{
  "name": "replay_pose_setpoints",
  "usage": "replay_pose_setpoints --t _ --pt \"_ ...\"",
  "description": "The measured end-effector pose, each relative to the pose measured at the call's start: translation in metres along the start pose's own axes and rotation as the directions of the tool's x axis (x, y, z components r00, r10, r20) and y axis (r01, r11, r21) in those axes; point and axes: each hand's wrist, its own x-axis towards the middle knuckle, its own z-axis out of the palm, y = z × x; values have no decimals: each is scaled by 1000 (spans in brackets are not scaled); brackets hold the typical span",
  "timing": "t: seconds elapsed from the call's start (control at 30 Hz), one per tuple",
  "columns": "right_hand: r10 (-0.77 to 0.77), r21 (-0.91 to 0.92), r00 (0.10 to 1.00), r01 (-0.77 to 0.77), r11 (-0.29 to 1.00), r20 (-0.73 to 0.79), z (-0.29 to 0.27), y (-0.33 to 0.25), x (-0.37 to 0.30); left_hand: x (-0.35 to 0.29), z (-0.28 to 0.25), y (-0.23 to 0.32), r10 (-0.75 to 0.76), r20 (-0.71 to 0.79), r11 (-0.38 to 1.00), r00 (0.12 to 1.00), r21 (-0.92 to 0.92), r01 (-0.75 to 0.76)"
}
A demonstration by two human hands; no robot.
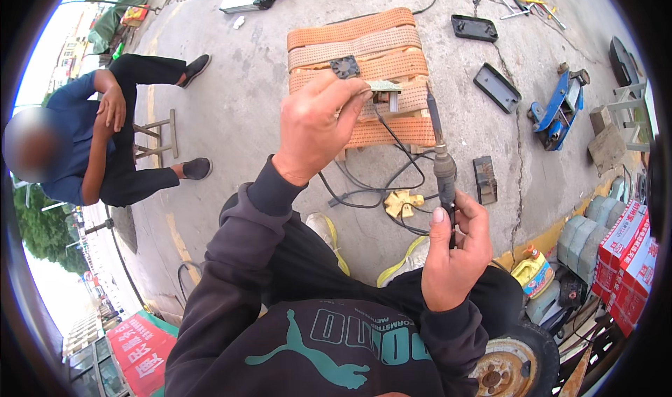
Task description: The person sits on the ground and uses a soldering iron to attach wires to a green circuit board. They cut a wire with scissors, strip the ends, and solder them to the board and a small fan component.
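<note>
My left hand (315, 124) is closed on a small circuit board (384, 86), pinched by its edge, with parts jutting from its underside. A dark cable runs down below the board. In my right hand (458, 253) is a soldering iron (444, 166), gripped by its handle with the long tip pointing up and away from me. The tip stands to the right of the board, apart from it. Under both hands is a low stool (353, 34) with a seat of woven orange straps. On it, just beyond my left hand, lies a small black fan (344, 66).
Black cable (378, 187) coils near my shoes, beside a yellow lump (402, 203). To the right are black plastic covers (497, 87) and a blue jack (558, 110). Loose tools (528, 2) lie far right. A yellow jug (532, 271) and tyre (539, 355) stand near right. A person (84, 131) sits left.
</note>
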Motion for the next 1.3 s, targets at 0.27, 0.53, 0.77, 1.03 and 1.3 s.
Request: replay_pose_setpoints --t 0.27,0.53,0.77,1.03,1.3 --pt "48 8 998 -48 999 38 9 -7 -3 28 -9 -27 -329 334 908 883 -145 393" --pt "350 317 885 -442 839 308 -9 -30 29 41 23 -69 -459 510 754 728 -211 623" --pt "354 334 865 -471 816 354 -13 -35 69 37 34 -88 -475 542 620 693 -353 701" --pt "141 -213 953 -84 973 268 -11 -21 70 41 30 -83 -520 559 577 646 -328 748" --pt "-375 -640 886 458 617 273 7 -18 89 38 29 -75 -515 570 560 640 -342 755"
